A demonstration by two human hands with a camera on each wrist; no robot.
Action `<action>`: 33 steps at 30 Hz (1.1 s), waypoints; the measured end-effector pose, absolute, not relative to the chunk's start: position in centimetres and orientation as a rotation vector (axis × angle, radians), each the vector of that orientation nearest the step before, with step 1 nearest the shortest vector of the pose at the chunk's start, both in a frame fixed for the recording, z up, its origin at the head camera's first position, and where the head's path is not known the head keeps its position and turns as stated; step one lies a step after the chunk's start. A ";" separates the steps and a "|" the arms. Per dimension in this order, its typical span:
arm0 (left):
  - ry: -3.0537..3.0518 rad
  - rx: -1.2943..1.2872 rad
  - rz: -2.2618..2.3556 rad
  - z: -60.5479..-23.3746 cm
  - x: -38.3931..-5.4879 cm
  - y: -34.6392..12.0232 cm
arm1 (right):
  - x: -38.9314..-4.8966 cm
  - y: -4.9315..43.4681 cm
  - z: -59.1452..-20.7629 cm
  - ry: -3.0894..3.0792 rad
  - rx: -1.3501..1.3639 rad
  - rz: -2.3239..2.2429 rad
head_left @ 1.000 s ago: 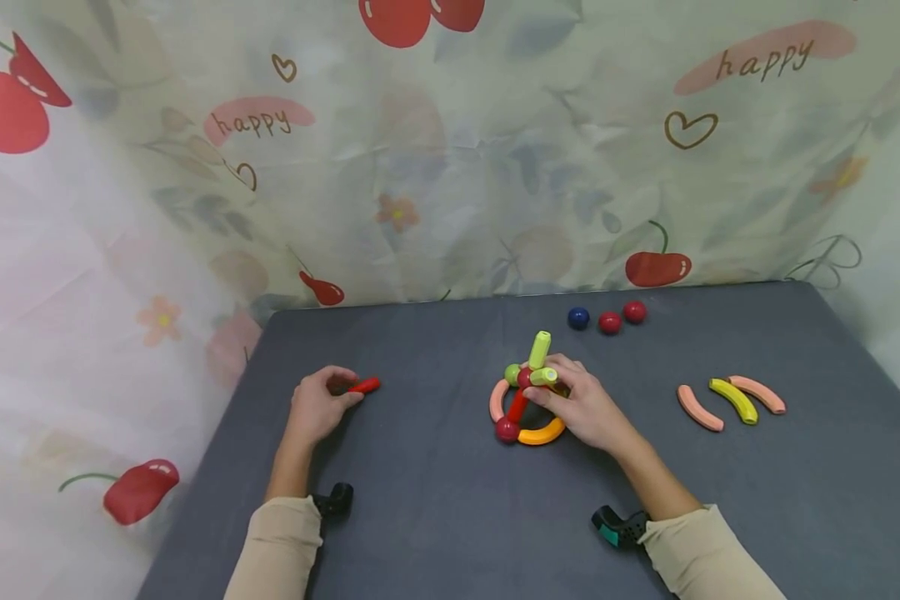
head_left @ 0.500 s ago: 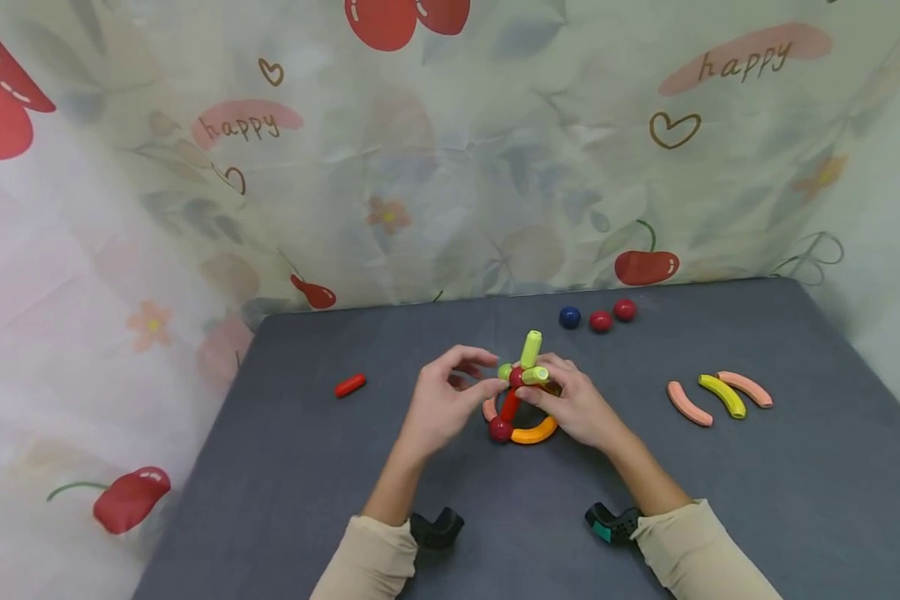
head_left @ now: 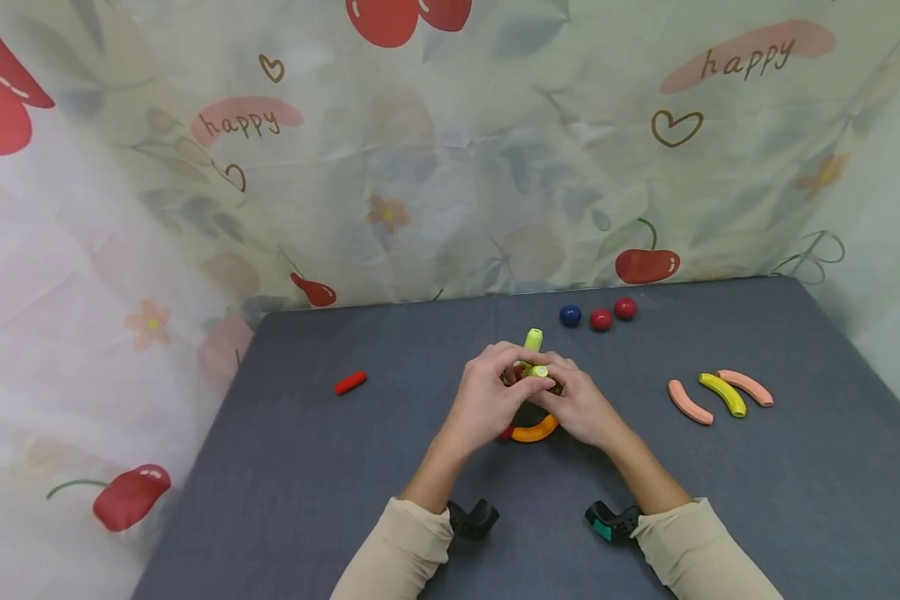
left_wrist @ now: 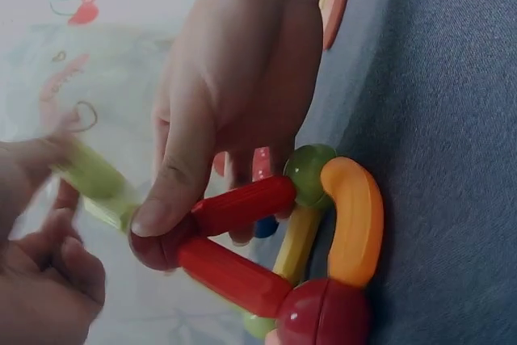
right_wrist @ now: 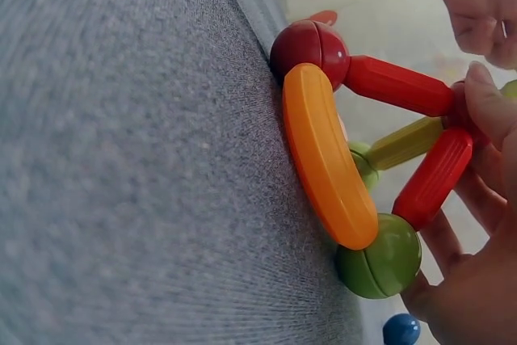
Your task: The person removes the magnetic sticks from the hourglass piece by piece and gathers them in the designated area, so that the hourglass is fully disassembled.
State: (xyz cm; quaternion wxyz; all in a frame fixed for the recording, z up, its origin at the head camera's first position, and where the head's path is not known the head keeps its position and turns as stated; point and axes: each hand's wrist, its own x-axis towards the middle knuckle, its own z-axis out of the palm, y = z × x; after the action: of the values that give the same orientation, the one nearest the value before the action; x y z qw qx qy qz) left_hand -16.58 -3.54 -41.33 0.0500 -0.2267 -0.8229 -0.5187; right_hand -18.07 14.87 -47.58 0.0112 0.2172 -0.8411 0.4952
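In the middle of the table stands a pyramid frame of building sticks and balls. Its base has an orange curved stick [right_wrist: 327,155], a green ball [right_wrist: 380,256] and a dark red ball [right_wrist: 311,52]. Red sticks [left_wrist: 234,276] slope up to a red top ball [left_wrist: 155,250], which my right hand [head_left: 581,408] grips with the thumb pressed on it. Pinched in my left hand [head_left: 487,396] is a light green stick [left_wrist: 97,179] at that top ball, blurred in the left wrist view. Another light green stick [head_left: 533,340] pokes up behind the fingers.
A loose red stick [head_left: 351,383] lies on the left of the grey table [head_left: 270,467]. Pink and yellow curved sticks [head_left: 722,395] lie on the right. Near the back edge are a blue ball [head_left: 570,316] and two red balls [head_left: 602,320].
My left hand has left the red stick on the table and moved right to the frame, where it now pinches a light green stick. The right hand stays at the top ball.
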 end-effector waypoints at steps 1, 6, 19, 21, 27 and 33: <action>-2.490 -0.676 -1.599 -41.3 -16.6 -3.6 | -18.0 14.9 -47.6 -2.627 0.677 1.548; -2.368 -0.601 -1.728 -40.9 -16.9 -5.7 | -18.0 14.7 -47.4 -2.638 0.663 1.540; -2.449 0.214 -1.428 -44.7 -20.4 -21.1 | -18.0 14.7 -47.2 -2.690 0.617 1.516; -2.463 0.328 -1.388 -45.6 -20.8 -23.2 | -18.0 14.7 -47.2 -2.690 0.618 1.516; -2.478 0.480 -1.301 -47.2 -21.2 -26.9 | -18.0 14.6 -47.2 -2.694 0.623 1.515; -2.537 0.465 -1.213 -47.1 -21.0 -26.8 | -18.0 14.7 -47.2 -2.702 0.619 1.514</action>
State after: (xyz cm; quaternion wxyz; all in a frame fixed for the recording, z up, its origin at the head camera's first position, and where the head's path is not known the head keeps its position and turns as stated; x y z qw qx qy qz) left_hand -21.04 -26.80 -47.13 0.1452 0.1614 -0.8807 -0.4209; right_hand -17.99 14.67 -47.23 -0.0086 0.1961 -0.8555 0.4792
